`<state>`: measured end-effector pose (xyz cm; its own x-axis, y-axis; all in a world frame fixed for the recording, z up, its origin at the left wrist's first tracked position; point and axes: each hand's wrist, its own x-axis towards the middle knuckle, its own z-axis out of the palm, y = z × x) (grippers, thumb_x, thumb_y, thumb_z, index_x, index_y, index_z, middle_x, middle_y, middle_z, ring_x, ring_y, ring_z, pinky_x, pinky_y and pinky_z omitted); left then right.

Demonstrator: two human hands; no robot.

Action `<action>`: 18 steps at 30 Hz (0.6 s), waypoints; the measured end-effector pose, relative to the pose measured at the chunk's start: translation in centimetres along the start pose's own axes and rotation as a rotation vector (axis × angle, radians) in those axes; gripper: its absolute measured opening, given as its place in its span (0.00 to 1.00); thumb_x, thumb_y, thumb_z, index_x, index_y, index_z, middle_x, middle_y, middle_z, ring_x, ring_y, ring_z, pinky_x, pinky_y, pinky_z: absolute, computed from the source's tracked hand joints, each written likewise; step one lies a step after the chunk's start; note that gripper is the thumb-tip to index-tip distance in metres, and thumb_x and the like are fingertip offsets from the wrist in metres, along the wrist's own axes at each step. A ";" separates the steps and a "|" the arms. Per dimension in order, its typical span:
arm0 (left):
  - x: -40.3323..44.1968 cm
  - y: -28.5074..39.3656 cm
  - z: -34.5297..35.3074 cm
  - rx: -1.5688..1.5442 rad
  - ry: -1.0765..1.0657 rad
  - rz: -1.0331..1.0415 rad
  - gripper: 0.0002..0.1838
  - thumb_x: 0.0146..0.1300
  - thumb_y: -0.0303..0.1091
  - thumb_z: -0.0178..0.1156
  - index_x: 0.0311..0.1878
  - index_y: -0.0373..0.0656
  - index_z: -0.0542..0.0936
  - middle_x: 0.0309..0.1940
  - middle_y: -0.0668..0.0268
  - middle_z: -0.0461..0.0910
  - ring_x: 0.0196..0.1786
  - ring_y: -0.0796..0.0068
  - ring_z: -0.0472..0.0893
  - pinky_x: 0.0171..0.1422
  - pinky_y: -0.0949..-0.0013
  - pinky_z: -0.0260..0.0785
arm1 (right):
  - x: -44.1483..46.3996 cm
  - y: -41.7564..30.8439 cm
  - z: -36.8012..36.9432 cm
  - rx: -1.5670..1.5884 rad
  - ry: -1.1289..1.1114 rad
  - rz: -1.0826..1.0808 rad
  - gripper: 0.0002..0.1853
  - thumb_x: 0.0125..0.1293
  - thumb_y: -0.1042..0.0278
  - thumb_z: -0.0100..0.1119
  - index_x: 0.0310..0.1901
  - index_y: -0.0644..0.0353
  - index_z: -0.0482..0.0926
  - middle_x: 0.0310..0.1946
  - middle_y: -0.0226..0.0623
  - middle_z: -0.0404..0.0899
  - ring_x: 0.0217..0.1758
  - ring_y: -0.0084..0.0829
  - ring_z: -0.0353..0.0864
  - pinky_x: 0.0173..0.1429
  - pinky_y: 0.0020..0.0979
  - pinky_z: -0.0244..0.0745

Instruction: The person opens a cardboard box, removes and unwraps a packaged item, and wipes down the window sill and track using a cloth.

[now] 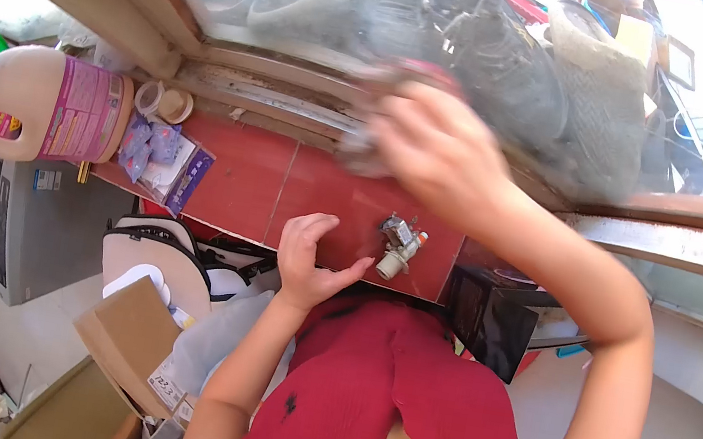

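Note:
My right hand (pixel 437 146) is raised against the lower part of the window glass (pixel 312 6), its fingers curled round a crumpled rag (pixel 363 155) smeared by motion. Reddish and greyish parts of the rag show past the fingers. Lower down, my left hand (pixel 308 259) rests at the front edge of the red tiled sill (pixel 240 170), thumb spread from the fingers and nothing held. Just right of the left thumb, a small water inlet valve (pixel 399 247) with a pale plastic body and metal coil lies on the tiles.
On the left lies a large detergent jug (pixel 56 108), beside small tubs (pixel 163 102) and purple packets (pixel 151 151). A dark box (pixel 489 310) stands right of the sill. Below are a cardboard box (pixel 130 327) and a bag (pixel 162 254). Shoes (pixel 489 48) show behind the glass.

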<state>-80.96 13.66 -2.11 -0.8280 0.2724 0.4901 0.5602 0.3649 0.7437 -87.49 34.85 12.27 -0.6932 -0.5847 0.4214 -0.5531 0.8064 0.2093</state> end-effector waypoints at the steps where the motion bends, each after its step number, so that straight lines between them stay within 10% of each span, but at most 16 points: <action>1: 0.1 -0.1 0.1 -0.017 0.007 0.036 0.35 0.39 0.39 0.80 0.52 0.42 0.75 0.45 0.58 0.80 0.45 0.56 0.79 0.50 0.59 0.72 | -2.8 0.7 -1.8 -0.023 -0.157 0.085 0.10 0.49 0.69 0.59 0.34 0.62 0.80 0.45 0.38 0.77 0.52 0.37 0.76 0.57 0.34 0.74; 7: 0.4 -0.2 0.2 -0.045 0.007 0.122 0.34 0.39 0.42 0.80 0.50 0.42 0.75 0.43 0.59 0.80 0.42 0.58 0.79 0.47 0.60 0.73 | -8.9 3.6 -2.2 -0.010 -0.212 0.009 0.18 0.49 0.73 0.58 0.44 0.68 0.80 0.48 0.41 0.75 0.54 0.39 0.77 0.60 0.33 0.74; 18: 0.1 -0.5 -0.2 -0.082 0.040 0.124 0.32 0.38 0.40 0.81 0.47 0.41 0.77 0.42 0.58 0.80 0.42 0.56 0.79 0.47 0.59 0.74 | 11.2 -1.3 11.3 0.100 -0.067 -0.120 0.24 0.45 0.68 0.68 0.48 0.63 0.80 0.49 0.37 0.77 0.61 0.41 0.74 0.63 0.33 0.75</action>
<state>-81.31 13.32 -2.31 -0.7541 0.2747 0.5966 0.6554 0.2562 0.7105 -99.82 26.27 6.75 -0.6472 -0.6833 0.3380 -0.6745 0.7199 0.1638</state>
